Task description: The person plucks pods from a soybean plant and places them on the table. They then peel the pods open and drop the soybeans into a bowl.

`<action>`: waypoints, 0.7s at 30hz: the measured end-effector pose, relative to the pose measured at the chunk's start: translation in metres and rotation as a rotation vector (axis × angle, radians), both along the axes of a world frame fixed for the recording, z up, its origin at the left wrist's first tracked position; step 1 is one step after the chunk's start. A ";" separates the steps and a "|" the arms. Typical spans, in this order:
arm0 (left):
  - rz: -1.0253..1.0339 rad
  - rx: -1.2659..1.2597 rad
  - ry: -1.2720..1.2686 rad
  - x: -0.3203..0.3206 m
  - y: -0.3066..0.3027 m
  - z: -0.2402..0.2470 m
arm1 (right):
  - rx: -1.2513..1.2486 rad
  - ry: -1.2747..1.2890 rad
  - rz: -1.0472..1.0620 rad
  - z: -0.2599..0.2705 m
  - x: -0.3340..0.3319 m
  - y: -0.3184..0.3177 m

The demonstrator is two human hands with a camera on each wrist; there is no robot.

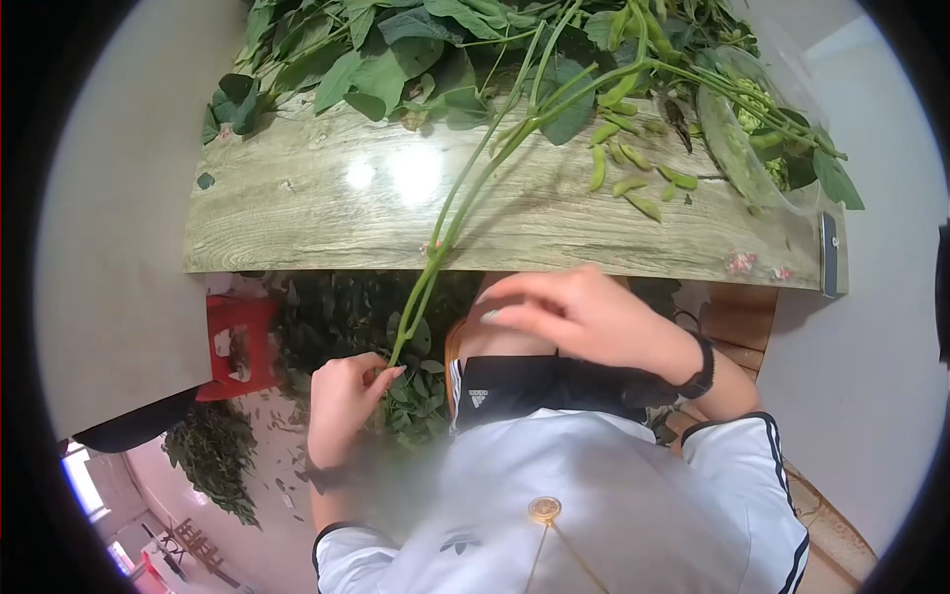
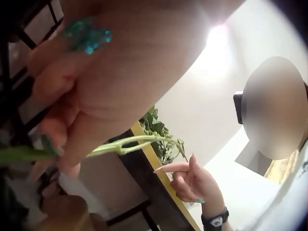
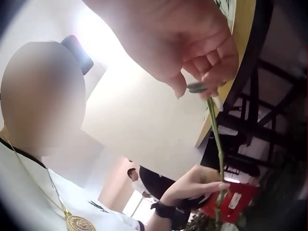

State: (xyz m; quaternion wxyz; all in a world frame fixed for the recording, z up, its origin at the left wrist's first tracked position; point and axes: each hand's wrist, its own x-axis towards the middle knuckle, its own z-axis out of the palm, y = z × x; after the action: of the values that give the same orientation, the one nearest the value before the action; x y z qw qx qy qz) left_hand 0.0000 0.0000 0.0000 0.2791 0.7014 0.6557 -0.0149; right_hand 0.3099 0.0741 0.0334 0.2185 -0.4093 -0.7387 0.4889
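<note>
My left hand [image 1: 346,391] pinches the lower end of a long green bean plant stem [image 1: 442,247] below the table's front edge. The stem slants up across the table and forks toward leafy branches carrying bean pods [image 1: 618,89]. My right hand [image 1: 584,312] is in front of the table edge, to the right of the stem, its fingers loosely bent and pointing toward it. Nothing shows between those fingers in the head view. In the left wrist view the stem [image 2: 127,144] passes between the left thumb and fingers.
Loose green pods [image 1: 628,183] lie on the wooden table [image 1: 317,218]. A clear plastic container [image 1: 727,163] with green contents stands at its right end. Leafy plants [image 1: 396,69] cover the back. Below are a heap of leaves [image 1: 341,317] and a red stool [image 1: 237,342].
</note>
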 end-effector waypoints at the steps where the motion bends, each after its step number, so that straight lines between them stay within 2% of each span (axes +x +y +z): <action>1: 0.015 0.023 -0.025 0.000 -0.002 0.000 | -0.065 -0.016 0.118 0.003 -0.008 0.002; 2: 0.032 0.045 -0.049 -0.001 -0.005 0.002 | -0.131 -0.032 0.240 0.005 -0.016 0.003; 3: 0.039 0.091 -0.058 0.007 -0.003 -0.002 | -0.085 -0.046 0.246 0.006 -0.017 0.007; 5: 0.047 0.182 -0.112 0.011 -0.013 0.009 | -0.421 -0.068 0.249 0.009 -0.028 0.002; 7: 0.054 0.186 -0.132 0.018 -0.019 0.031 | -0.512 0.019 0.216 0.003 -0.046 -0.008; 9: 0.049 0.211 -0.151 0.023 -0.021 0.046 | -0.755 0.343 0.249 -0.007 -0.067 -0.013; 11: 0.077 0.274 -0.233 0.026 -0.021 0.051 | -0.780 0.428 0.187 -0.009 -0.078 -0.013; 13: 0.075 0.303 -0.229 0.033 -0.018 0.053 | -0.889 0.633 0.179 -0.025 -0.087 -0.010; 15: 0.118 0.395 -0.337 0.047 -0.011 0.053 | -0.824 0.667 0.154 -0.024 -0.093 -0.012; 17: 0.103 0.442 -0.320 0.055 -0.001 0.053 | -0.444 0.486 0.002 -0.012 -0.094 -0.009; 19: 0.112 0.473 -0.414 0.058 0.012 0.050 | -0.341 0.488 -0.088 -0.010 -0.087 0.008; 21: 0.288 0.532 -0.785 0.069 0.017 0.071 | -0.224 0.505 -0.192 0.003 -0.075 0.022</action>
State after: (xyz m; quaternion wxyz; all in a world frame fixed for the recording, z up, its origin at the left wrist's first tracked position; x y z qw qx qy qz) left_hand 0.0687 0.0167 0.0715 0.3155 0.6032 0.5726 0.4568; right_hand 0.2348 0.0961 0.0361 0.3942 -0.3642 -0.5601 0.6311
